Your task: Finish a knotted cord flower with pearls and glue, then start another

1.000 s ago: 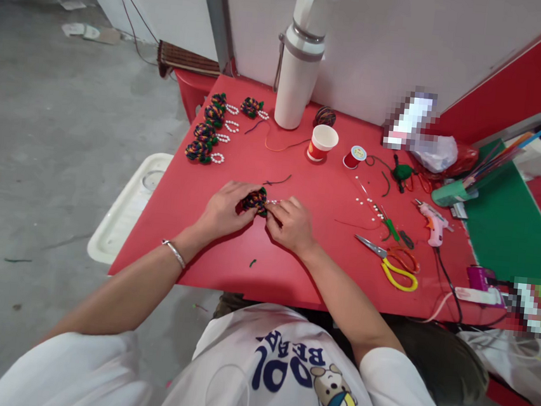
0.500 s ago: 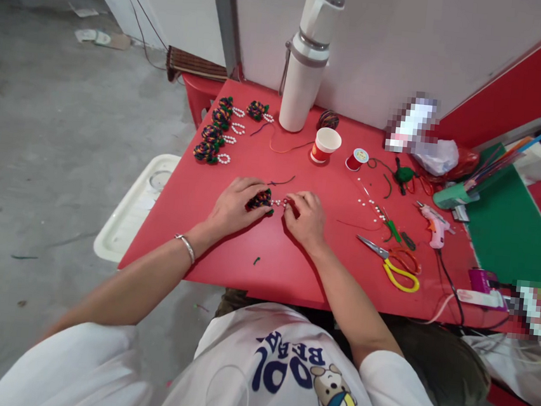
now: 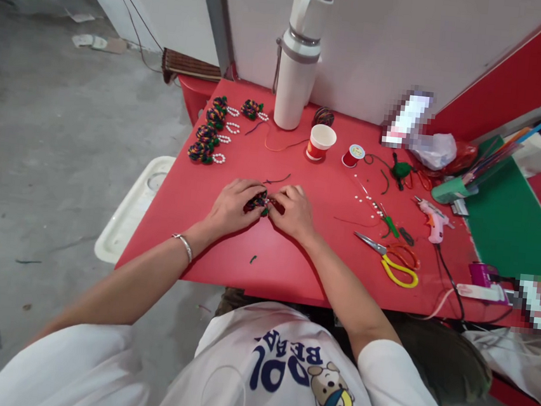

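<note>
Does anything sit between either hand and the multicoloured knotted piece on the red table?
Nothing visible does. The left hand and right hand both close directly on the knotted piece. The dark cord scrap lies beyond them, apart.

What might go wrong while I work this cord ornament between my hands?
The cord ornament, pinched between left hand and right hand, might loosen if either grip slips. Loose white beads lie right of the right hand; a sweeping forearm could scatter them or catch the scissors.

Red table (image 3: 283,265), flask (image 3: 295,84), paper cup (image 3: 321,143), scissors (image 3: 391,262)
</note>
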Tool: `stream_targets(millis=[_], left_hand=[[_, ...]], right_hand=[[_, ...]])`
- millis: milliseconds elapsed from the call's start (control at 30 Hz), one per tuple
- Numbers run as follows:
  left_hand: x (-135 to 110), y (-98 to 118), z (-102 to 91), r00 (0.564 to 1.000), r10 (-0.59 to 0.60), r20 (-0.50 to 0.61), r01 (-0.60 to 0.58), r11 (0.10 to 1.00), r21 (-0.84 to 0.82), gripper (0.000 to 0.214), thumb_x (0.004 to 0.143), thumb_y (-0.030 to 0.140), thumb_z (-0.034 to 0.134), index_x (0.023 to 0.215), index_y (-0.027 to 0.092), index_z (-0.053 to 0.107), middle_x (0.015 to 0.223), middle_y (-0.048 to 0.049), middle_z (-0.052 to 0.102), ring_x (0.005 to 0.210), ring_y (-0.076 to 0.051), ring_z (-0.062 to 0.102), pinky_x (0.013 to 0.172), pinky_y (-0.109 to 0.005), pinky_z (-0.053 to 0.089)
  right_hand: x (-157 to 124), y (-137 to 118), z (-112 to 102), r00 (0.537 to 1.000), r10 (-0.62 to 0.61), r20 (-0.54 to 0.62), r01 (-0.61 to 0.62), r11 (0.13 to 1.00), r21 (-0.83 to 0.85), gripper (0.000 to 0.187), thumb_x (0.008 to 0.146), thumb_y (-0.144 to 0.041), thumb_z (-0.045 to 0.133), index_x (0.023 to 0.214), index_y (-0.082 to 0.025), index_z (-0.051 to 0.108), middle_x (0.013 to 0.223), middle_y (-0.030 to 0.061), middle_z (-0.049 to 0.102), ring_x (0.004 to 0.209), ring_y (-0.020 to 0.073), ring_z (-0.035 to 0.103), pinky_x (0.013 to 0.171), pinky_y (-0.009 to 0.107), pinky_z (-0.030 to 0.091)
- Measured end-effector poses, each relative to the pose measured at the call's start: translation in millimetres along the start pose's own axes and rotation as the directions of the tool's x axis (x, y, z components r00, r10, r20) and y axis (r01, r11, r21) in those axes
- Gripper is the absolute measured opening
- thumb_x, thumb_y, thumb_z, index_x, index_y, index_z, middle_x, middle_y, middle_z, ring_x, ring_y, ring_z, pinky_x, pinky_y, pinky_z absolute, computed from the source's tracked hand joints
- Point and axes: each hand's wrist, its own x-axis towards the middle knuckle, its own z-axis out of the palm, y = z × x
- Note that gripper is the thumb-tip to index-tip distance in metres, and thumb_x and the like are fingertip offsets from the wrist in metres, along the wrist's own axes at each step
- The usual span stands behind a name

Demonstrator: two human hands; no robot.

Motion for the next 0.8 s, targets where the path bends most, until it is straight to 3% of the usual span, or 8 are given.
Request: stream_targets(millis=[333, 467, 567, 667, 800], left_hand=[[-1, -3, -1.7, 0.999, -0.043, 0.004, 0.043, 0.999, 0.018, 0.034, 0.088, 0.032, 0.064, 0.12, 0.023, 0.069, 0.124, -0.0115, 0.07, 0.114, -0.029, 0.065, 0.103, -0.049, 0.051], [-2, -4, -1.5, 0.999, -0.033, -0.008, 0.033, 0.999, 0.01, 0.034, 0.088, 0.032, 0.065, 0.12, 0.023, 0.069, 0.123, -0.0119, 0.07, 0.114, -0.029, 0.066, 0.102, -0.048, 0.052], [-1, -3, -1.4, 1.0, -0.022, -0.018, 0.023, 1.0, 0.007, 0.033, 0.088, 0.033, 0.065, 0.119, 0.021, 0.069, 0.123, -0.0129, 0.07, 0.115, -0.029, 0.066, 0.102, -0.048, 0.052], [0, -1, -1.7, 0.999, -0.038, -0.022, 0.038, 0.999, 0.008, 0.032, 0.088, 0.032, 0.064, 0.118, 0.021, 0.069, 0.123, -0.0128, 0.071, 0.114, -0.029, 0.067, 0.102, -0.048, 0.053], [0, 1, -2.6, 0.998, -0.066, -0.021, 0.067, 0.998, 0.016, 0.031, 0.088, 0.033, 0.063, 0.116, 0.022, 0.069, 0.123, -0.0121, 0.071, 0.113, -0.028, 0.067, 0.102, -0.047, 0.053]], right_hand=[[-7, 8, -8, 0.996, 0.074, -0.048, -0.073, 0.997, 0.016, 0.013, 0.081, -0.019, 0.069, 0.092, -0.021, 0.074, 0.099, 0.0087, 0.067, 0.099, 0.026, 0.053, 0.086, 0.041, 0.046], [-3, 11, -11, 0.992, 0.122, -0.007, -0.122, 0.992, -0.011, 0.002, 0.079, -0.021, 0.071, 0.08, -0.022, 0.07, 0.093, 0.0087, 0.065, 0.095, 0.0261, 0.052, 0.08, 0.04, 0.045], [-1, 11, -12, 0.99, 0.137, 0.034, -0.137, 0.99, -0.016, 0.005, 0.08, -0.022, 0.071, 0.077, -0.022, 0.067, 0.092, 0.0079, 0.066, 0.092, 0.025, 0.053, 0.076, 0.038, 0.043], [-3, 12, -10, 0.995, 0.097, 0.032, -0.098, 0.995, 0.011, 0.005, 0.082, -0.018, 0.068, 0.08, -0.022, 0.066, 0.089, 0.0062, 0.068, 0.089, 0.0232, 0.054, 0.075, 0.037, 0.041], [-11, 15, -12, 0.998, -0.053, -0.015, 0.054, 0.997, 0.063, 0.011, 0.09, -0.016, 0.062, 0.084, -0.022, 0.068, 0.094, 0.0059, 0.07, 0.093, 0.0221, 0.054, 0.081, 0.036, 0.043]])
